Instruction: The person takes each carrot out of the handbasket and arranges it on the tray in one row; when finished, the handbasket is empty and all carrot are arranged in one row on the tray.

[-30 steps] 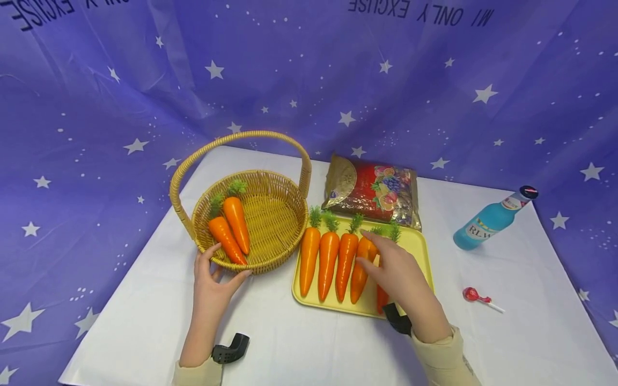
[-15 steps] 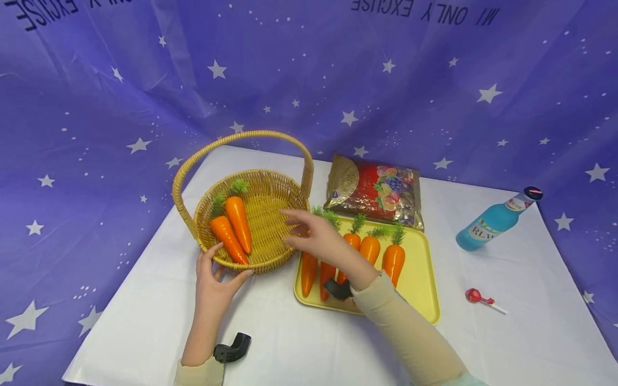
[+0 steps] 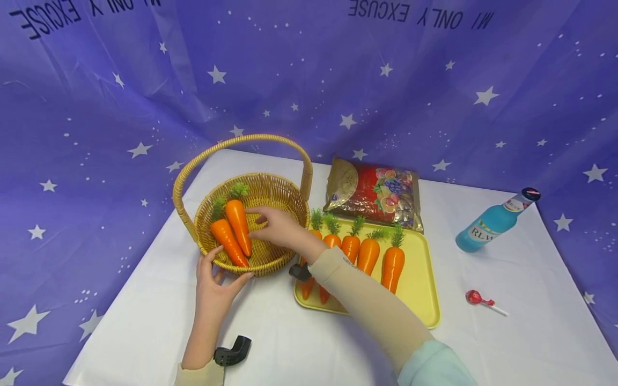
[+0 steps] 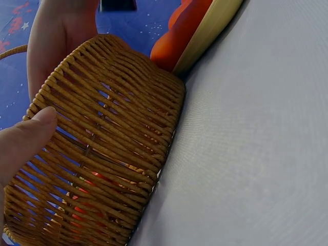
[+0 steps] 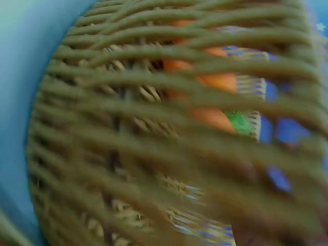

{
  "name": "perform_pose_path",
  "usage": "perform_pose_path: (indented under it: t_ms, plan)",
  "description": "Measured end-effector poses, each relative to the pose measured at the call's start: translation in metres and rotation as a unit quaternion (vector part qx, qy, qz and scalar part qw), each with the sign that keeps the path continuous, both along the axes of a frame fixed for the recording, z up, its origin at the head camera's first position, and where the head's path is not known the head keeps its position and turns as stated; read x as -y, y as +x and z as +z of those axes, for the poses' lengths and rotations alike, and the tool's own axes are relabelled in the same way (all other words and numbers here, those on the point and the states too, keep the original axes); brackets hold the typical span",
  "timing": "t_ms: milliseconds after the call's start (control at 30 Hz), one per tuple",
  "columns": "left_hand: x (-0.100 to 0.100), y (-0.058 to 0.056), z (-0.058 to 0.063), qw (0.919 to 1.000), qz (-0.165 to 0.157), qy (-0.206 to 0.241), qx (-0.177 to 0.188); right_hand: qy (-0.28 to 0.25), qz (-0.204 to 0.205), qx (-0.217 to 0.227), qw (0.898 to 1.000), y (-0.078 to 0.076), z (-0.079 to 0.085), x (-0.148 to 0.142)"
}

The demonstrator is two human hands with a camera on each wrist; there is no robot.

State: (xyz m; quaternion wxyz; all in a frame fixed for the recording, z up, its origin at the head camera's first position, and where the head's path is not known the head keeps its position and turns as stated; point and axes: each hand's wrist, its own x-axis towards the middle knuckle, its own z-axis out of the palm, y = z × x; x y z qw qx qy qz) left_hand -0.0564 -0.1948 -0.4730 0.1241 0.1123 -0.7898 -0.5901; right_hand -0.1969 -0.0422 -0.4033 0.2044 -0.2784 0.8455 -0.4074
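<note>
A round wicker basket point(image 3: 270, 262) with a tall arched handle stands at the left of the table. Two orange carrots lie inside, an inner carrot point(image 3: 237, 222) and an outer carrot point(image 3: 227, 241), with green tops. My left hand point(image 3: 214, 287) grips the basket's front rim, its thumb point(image 4: 38, 125) against the outer weave in the left wrist view. Inside the basket, my right hand point(image 3: 280, 230) has thumb and fingers apart, fingertips right beside the inner carrot. Blurred weave fills most of the right wrist view, with orange showing through.
Several more carrots point(image 3: 393, 262) lie on a yellow tray point(image 3: 420, 289) right of the basket, partly hidden by my right arm. Behind the tray lies a red and gold bag point(image 3: 372, 193). Farther right are a tilted-looking blue bottle point(image 3: 492, 225) and a red lollipop point(image 3: 475, 297).
My right hand has moved left from over the tray into the basket, up to the inner carrot. The left hand has kept its hold on the rim.
</note>
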Motion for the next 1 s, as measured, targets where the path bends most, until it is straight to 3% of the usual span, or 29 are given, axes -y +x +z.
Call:
perform_pose_path:
  t_ms: [400,667,1000]
  plan:
    - [-0.004,-0.001,-0.001,0.9999,-0.005,0.006,-0.012,0.077,-0.001,0.0,0.997,0.004,-0.024,0.045]
    - [-0.003,-0.002,-0.002,0.9997,0.003,-0.006,-0.025,0.062,0.006,0.02,0.998,0.002,-0.027,0.046]
    - [-0.001,-0.002,-0.004,0.9997,0.006,-0.006,-0.021,0.025,-0.014,0.042,0.999,0.001,-0.027,0.044]
